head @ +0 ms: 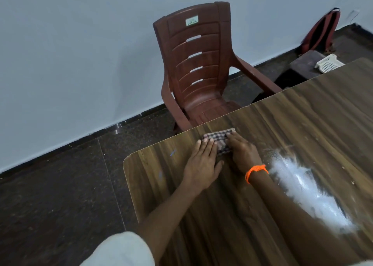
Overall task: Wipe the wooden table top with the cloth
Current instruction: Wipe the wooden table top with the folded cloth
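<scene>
Near the far edge of the wooden table top (262,134), the left hand (201,165) and right hand (243,153) press flat, fingers extended, on the folded checked cloth (219,139) (wiping stroke apparently under way); next, likely draw it toward the white powder patch (306,193).

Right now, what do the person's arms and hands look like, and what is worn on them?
Both are bare: the left hand and the right hand have no gloves, no rings that I can see, and uncovered forearms. An orange thread band is tied round the right wrist. A pale, whitish short sleeve covers the upper left arm. The right arm's upper part is out of frame.
</scene>
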### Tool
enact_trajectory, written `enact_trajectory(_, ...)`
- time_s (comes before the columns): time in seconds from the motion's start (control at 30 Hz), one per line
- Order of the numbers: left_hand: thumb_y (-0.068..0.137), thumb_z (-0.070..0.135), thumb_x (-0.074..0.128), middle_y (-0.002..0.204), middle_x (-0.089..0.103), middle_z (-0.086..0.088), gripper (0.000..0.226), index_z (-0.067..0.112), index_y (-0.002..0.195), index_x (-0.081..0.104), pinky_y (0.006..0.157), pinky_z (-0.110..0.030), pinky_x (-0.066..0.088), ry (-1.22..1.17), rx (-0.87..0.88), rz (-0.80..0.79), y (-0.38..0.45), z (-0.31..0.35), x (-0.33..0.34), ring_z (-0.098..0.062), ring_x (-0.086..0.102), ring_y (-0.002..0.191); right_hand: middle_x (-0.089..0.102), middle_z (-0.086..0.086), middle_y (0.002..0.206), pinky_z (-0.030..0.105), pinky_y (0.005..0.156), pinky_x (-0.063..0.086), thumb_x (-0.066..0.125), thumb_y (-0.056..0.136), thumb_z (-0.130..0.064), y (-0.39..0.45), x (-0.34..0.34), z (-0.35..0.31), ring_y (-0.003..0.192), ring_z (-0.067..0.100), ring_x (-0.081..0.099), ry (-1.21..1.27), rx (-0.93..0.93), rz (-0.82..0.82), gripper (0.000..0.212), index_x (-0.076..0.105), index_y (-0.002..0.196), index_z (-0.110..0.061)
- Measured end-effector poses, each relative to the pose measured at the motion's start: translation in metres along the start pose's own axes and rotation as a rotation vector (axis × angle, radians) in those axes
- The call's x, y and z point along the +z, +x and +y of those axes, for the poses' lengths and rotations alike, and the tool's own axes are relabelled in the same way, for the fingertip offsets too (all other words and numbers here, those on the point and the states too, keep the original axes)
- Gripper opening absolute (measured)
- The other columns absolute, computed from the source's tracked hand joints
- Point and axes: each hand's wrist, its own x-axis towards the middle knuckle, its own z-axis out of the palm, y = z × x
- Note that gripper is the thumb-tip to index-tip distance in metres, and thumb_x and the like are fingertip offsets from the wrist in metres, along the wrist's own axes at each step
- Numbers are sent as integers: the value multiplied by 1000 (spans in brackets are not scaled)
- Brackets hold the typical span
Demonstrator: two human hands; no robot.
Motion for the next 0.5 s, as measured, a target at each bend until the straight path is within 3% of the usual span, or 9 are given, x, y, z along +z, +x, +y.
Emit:
enact_trajectory(0.13, 106, 50, 29, 165, 28, -16, 69, 4, 158, 27, 128, -45, 6, 70, -86, -5, 22, -30, -15, -28, 19, 156, 60, 17, 127, 44, 93, 50, 56, 76, 4, 50, 14, -21, 120, 30, 55, 25, 88, -54, 38, 66, 112, -4)
enact_trajectory(0.3, 106, 52, 31, 166, 24, -17, 72, 4, 160, 22, 128, -45, 5, 43, -166, 16, -14, -66, -16, -28, 15, 157, 59, 13, 126, 45, 79, 54, 51, 83, -4, 59, 38, -65, 107, 35, 61, 8, 26, -129, 26, 62, 106, -9)
enact_trajectory(0.4, 106, 55, 29, 167, 22, -16, 75, 4, 160, 19, 129, -44, 3, 44, -217, 31, -46, -76, -13, -26, 10, 157, 55, 8, 135, 41, 81, 52, 50, 84, -5, 52, 49, -88, 117, 27, 56, 20, -26, -180, 25, 62, 104, -12)
enact_trajectory(0.5, 105, 59, 26, 167, 22, -16, 78, 4, 160, 19, 129, -44, 3, 36, -284, 42, -76, -71, -9, -24, 6, 158, 60, 13, 129, 41, 87, 53, 56, 79, 3, 34, 51, -106, 122, 26, 54, 65, -94, -168, 31, 67, 106, -7)
